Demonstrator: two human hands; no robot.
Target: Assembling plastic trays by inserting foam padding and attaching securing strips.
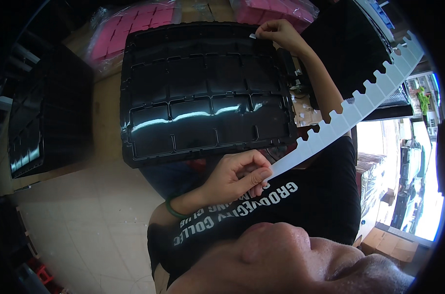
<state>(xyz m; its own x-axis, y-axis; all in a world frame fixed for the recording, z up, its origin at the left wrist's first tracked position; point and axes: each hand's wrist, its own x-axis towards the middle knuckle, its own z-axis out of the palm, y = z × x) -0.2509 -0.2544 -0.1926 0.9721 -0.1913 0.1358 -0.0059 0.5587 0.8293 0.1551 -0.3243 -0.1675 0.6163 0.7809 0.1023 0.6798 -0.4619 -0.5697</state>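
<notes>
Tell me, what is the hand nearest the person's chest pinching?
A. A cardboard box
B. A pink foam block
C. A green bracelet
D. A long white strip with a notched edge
D: the left hand pinches one end of the long white notched strip between its fingers, while the right hand presses a small white piece onto the black tray.
</notes>
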